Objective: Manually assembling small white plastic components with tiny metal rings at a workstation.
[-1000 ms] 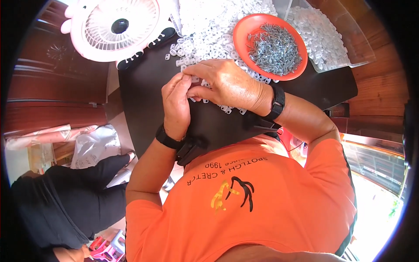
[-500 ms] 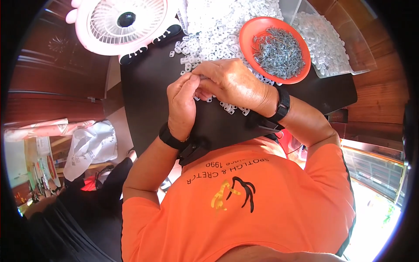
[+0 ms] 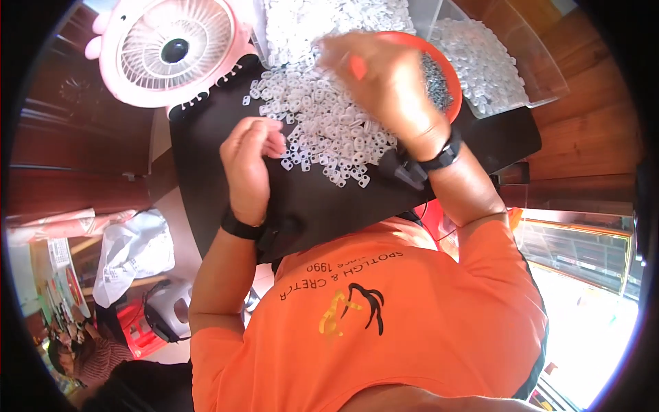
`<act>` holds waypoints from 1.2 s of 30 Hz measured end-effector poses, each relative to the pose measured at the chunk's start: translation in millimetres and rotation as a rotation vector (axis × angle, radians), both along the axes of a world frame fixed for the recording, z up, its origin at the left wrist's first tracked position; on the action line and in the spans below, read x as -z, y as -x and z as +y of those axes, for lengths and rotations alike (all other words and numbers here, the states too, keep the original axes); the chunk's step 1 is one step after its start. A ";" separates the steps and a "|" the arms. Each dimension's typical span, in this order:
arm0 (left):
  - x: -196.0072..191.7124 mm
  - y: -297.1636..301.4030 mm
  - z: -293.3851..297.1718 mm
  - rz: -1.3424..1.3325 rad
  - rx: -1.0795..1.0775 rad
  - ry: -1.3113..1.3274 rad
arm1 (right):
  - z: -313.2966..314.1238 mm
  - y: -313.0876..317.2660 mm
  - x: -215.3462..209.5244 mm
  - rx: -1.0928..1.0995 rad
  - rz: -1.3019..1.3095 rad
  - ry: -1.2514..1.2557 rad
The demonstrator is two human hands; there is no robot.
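The left hand (image 3: 248, 165) pinched a small white clip at its fingertips above the black desk (image 3: 226, 206), while the blurred right hand (image 3: 384, 86), grip unclear, reached over the orange bowl (image 3: 449, 89) at one o'clock beside the clip pile (image 3: 322, 130).

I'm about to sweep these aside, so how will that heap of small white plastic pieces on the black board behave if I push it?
The white plastic pieces look small and thin, so probably light and stiff. They lie loose in a spread heap, so a push would likely scatter them rather than move them together. The black board looks smooth, so strays may slide toward its edge.
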State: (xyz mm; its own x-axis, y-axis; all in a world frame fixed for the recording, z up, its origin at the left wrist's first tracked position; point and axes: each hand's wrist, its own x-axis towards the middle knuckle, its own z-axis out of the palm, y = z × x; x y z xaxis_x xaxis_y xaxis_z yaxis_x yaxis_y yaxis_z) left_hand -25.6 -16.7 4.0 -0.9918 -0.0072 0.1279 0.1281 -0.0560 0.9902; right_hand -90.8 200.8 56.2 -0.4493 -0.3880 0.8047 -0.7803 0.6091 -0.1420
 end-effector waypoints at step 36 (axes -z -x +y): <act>17.2 33.6 -20.4 -0.082 -0.122 0.098 | -64.8 1.1 40.8 -0.358 -0.308 -0.553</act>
